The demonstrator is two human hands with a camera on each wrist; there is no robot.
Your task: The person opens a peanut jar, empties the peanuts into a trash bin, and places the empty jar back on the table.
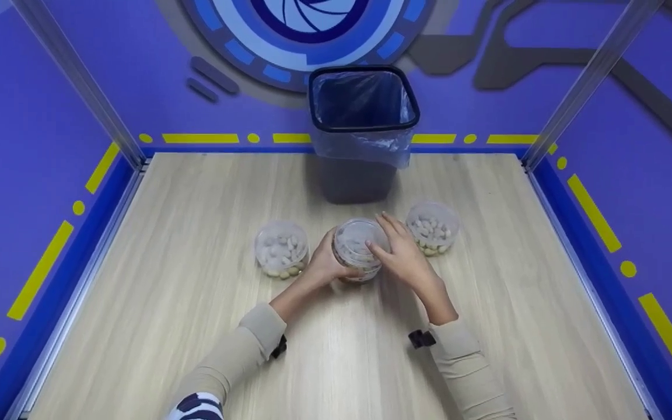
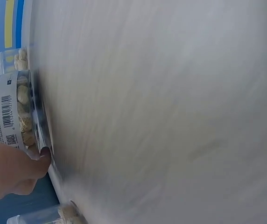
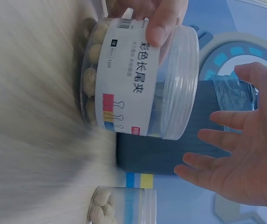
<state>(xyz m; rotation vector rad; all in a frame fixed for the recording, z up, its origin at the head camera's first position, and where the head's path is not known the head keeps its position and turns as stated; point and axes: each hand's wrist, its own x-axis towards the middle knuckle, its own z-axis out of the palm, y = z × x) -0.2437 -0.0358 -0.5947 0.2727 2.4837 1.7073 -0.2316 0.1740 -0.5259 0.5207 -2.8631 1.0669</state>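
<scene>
A clear round jar with a screw-type lid stands between the two hands in the middle of the table. It holds pale nut-like pieces, and its white label shows printed binder clips. My left hand grips the jar around its left side, thumb in front near the base. Beside the lid, on the right, is my right hand. Its fingers are spread and extended, and in the right wrist view they stand apart from the jar.
A similar jar stands left of my left hand, and another jar is just beyond my right hand. Behind them rises a dark bin with a clear liner, near the blue back wall. Metal posts mark the table's far corners.
</scene>
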